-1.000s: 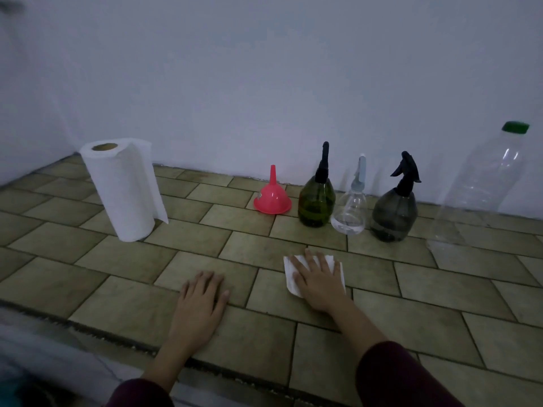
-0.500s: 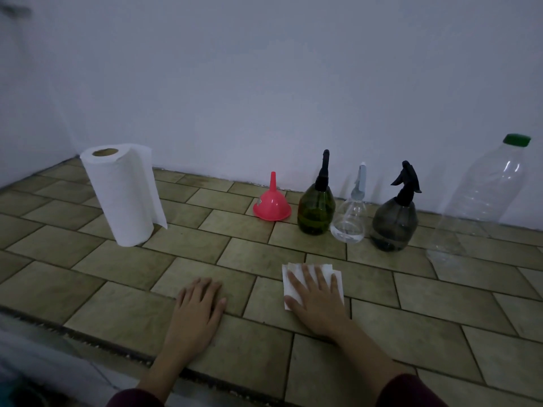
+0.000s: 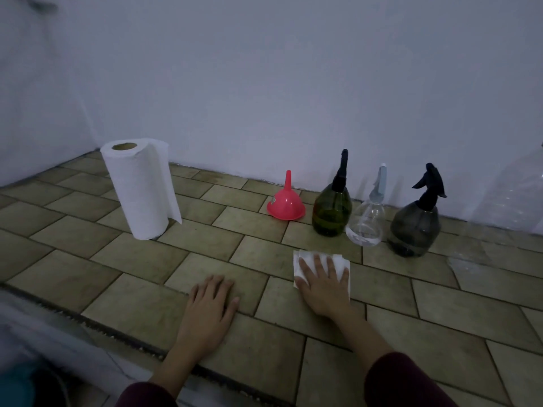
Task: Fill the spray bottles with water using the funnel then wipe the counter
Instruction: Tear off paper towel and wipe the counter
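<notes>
Since the folded paper towel (image 3: 321, 261) is soft and flimsy under the right hand (image 3: 324, 284)'s flat fingers mid-counter (image 3: 141, 265), palm pressure probably beats pinching; left hand (image 3: 210, 306) rests open

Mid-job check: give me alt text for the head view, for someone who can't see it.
The right hand presses a folded paper towel flat on the tiled counter; the left hand rests flat beside it. Behind stand a paper towel roll, an upturned pink funnel and three capped spray bottles.

Right hand (image 3: 324, 284) slid paper towel (image 3: 340, 263) forward, nearer spray bottles (image 3: 364, 221)
</notes>
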